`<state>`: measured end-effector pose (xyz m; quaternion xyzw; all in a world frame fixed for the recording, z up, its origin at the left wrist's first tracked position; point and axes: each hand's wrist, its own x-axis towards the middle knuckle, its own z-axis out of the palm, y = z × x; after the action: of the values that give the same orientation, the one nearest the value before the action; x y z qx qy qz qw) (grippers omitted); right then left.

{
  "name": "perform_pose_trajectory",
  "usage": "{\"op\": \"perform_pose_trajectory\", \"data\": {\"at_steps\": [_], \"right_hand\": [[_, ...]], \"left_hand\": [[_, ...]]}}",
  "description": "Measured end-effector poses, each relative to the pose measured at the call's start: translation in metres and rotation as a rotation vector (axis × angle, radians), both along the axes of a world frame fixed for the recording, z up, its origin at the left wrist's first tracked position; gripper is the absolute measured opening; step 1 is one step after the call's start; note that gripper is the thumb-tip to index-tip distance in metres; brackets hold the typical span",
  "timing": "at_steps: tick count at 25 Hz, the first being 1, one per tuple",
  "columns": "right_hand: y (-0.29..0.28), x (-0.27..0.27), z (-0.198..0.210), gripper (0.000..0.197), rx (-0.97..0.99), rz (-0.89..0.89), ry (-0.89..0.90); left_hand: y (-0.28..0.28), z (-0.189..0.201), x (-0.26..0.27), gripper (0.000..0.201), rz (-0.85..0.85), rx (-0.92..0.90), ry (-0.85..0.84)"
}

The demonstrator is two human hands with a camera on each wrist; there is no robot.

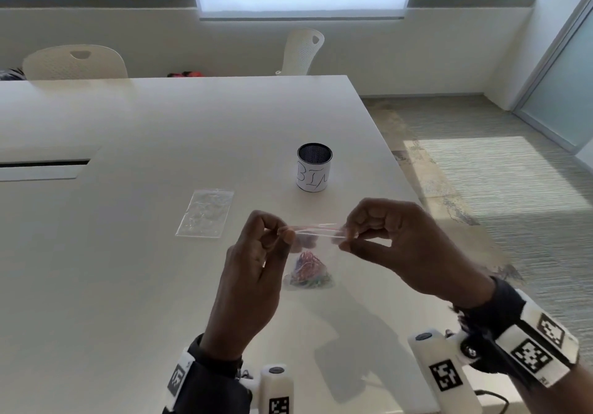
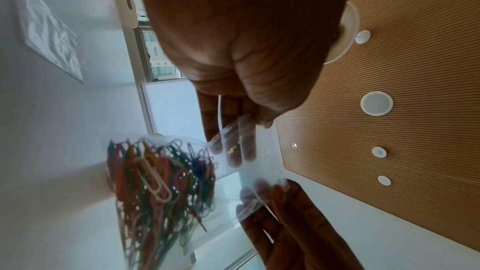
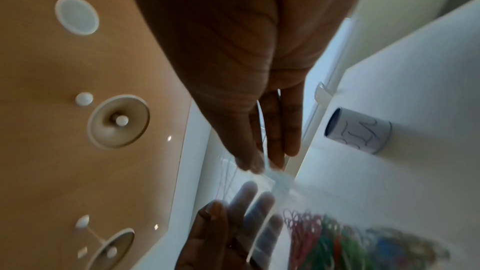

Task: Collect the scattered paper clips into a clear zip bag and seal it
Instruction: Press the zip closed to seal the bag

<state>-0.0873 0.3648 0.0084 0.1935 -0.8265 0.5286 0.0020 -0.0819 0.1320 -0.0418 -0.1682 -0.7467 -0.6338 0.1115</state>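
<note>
My left hand (image 1: 256, 253) and right hand (image 1: 394, 240) each pinch one end of the zip bag (image 1: 313, 253) above the table (image 1: 128, 253), strip running left-right between them, paper clips (image 1: 308, 270) hanging below.

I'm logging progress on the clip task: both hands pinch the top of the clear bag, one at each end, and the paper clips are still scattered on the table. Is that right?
Not quite. The paper clips are not scattered: the head view shows them bunched in the bottom of the clear bag. The rest holds: the left hand and right hand pinch its top, one at each end.
</note>
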Motion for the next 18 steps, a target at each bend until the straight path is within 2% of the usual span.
{"op": "perform_pose_trajectory", "data": {"at_steps": [3, 6, 9, 11, 14, 18], "right_hand": [[-0.007, 0.003, -0.005, 0.028, -0.306, -0.161, -0.112], [-0.011, 0.003, -0.009, 0.02, -0.412, -0.228, -0.123], [-0.011, 0.004, -0.012, 0.007, -0.408, -0.23, -0.098], [-0.008, 0.004, -0.012, 0.006, -0.36, -0.209, -0.088], [-0.004, 0.005, -0.009, 0.006, -0.31, -0.171, -0.077], [-0.004, 0.007, -0.008, 0.004, -0.228, -0.149, -0.025]], "left_hand": [[0.0, 0.008, 0.001, 0.013, 0.014, 0.064, 0.0], [-0.001, 0.009, 0.003, 0.003, 0.0, 0.089, -0.04], [-0.002, 0.009, 0.006, 0.014, -0.006, 0.07, -0.094], [-0.003, 0.008, 0.006, 0.012, 0.003, 0.067, -0.111], [-0.003, 0.007, 0.004, 0.02, 0.019, 0.09, -0.144], [-0.001, 0.011, 0.005, 0.01, -0.014, 0.149, -0.161]]}}
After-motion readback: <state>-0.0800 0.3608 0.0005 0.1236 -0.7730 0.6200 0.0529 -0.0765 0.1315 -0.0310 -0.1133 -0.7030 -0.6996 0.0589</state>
